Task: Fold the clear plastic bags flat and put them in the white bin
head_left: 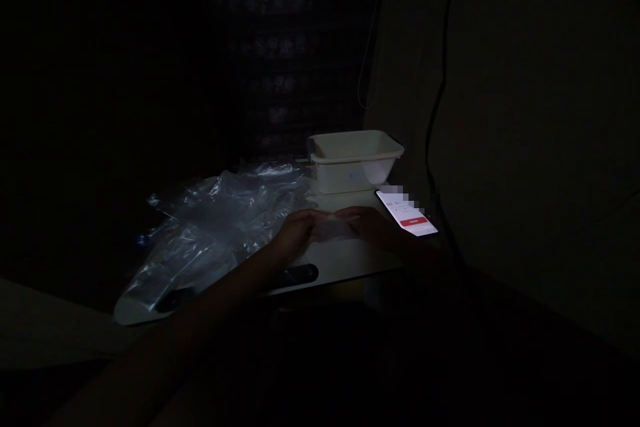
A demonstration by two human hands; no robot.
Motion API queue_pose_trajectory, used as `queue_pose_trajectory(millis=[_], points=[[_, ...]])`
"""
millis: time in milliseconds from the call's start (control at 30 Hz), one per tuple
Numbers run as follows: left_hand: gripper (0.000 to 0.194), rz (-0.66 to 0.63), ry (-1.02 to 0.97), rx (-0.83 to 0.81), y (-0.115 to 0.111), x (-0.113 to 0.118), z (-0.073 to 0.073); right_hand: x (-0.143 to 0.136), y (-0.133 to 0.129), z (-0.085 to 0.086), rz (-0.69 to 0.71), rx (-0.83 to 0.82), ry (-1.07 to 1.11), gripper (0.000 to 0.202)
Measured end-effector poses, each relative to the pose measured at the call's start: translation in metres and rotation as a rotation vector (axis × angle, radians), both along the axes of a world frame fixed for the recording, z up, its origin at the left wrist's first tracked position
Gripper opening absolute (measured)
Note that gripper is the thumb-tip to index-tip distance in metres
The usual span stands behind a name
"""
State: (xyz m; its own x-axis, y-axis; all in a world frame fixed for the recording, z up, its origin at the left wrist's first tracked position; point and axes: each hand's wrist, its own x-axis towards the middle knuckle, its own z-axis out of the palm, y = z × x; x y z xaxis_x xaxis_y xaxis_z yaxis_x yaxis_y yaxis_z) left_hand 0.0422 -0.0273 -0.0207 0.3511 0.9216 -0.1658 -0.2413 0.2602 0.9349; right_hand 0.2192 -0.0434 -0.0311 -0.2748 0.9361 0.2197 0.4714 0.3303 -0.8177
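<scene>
**Desk:** What have you got, left to right?

**Operator:** A dark room, one small white table (345,263) lit mostly by a screen. At the left I see a heap of clear plastic bags (220,217), crumpled and overlapping; I cannot count them singly. The heap spills over the table's left edge.

**Desk:** And the hands?

**Operator:** Two, both the wearer's own, meeting near the table's middle. My left hand (295,230) comes in along a long forearm from the lower left. My right hand (367,221) reaches in from the right. Between them is one small pale translucent piece (331,228), lying on or just above the table; both hands touch it at its ends. The fingers look curled round it, but in this light I cannot tell whether either hand truly grips or merely rests on it.

**Desk:** Anything nearer the front?

**Operator:** One dark oblong object (299,275) at the table's front edge, just below the left hand. I cannot tell what it is.

**Desk:** Further right?

**Operator:** One cream plastic tub (355,161) at the back of the table, upright, nothing visible inside. Just beside it, at the right edge, one phone (407,212), screen lit, showing a red bar. Two dark cables (435,120) hang down the wall behind.
</scene>
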Motion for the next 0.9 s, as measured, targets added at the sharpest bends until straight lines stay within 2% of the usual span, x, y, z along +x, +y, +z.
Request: queue_pose_trajectory(millis=[100, 167, 267, 333, 433, 500, 567, 667, 900], points=[[0.014, 0.029, 0.019, 0.055, 0.002, 0.001, -0.007, -0.001, -0.002, 0.000, -0.075, -0.221, 0.257, 0.027], [0.012, 0.067, 0.062, 0.104, 0.005, 0.000, -0.013, 0.002, -0.004, 0.002, -0.076, -0.251, 0.294, 0.027], [0.018, 0.088, 0.270, 0.267, 0.009, -0.003, -0.019, 0.009, -0.009, 0.006, -0.124, -0.079, 0.148, 0.025], [0.027, 0.065, 0.496, 0.486, 0.010, -0.006, -0.021, 0.013, -0.010, 0.007, -0.228, 0.044, -0.009, 0.030], [0.043, -0.116, 0.861, 0.851, 0.007, -0.010, -0.019, 0.008, -0.008, 0.005, -0.320, 0.142, -0.270, 0.037], [0.051, -0.288, 1.078, 0.999, 0.002, -0.010, -0.017, -0.003, -0.006, 0.002, -0.309, 0.198, -0.424, 0.039], [0.056, -0.395, 1.249, 1.061, -0.004, -0.009, -0.015, -0.016, -0.005, -0.003, -0.290, 0.268, -0.570, 0.039], [0.060, -0.438, 1.403, 1.091, -0.011, -0.006, -0.015, -0.032, -0.008, -0.010, -0.235, 0.360, -0.744, 0.041], [0.070, -0.470, 1.463, 1.148, -0.015, -0.004, -0.016, -0.036, -0.018, -0.018, -0.184, 0.379, -0.880, 0.050]])
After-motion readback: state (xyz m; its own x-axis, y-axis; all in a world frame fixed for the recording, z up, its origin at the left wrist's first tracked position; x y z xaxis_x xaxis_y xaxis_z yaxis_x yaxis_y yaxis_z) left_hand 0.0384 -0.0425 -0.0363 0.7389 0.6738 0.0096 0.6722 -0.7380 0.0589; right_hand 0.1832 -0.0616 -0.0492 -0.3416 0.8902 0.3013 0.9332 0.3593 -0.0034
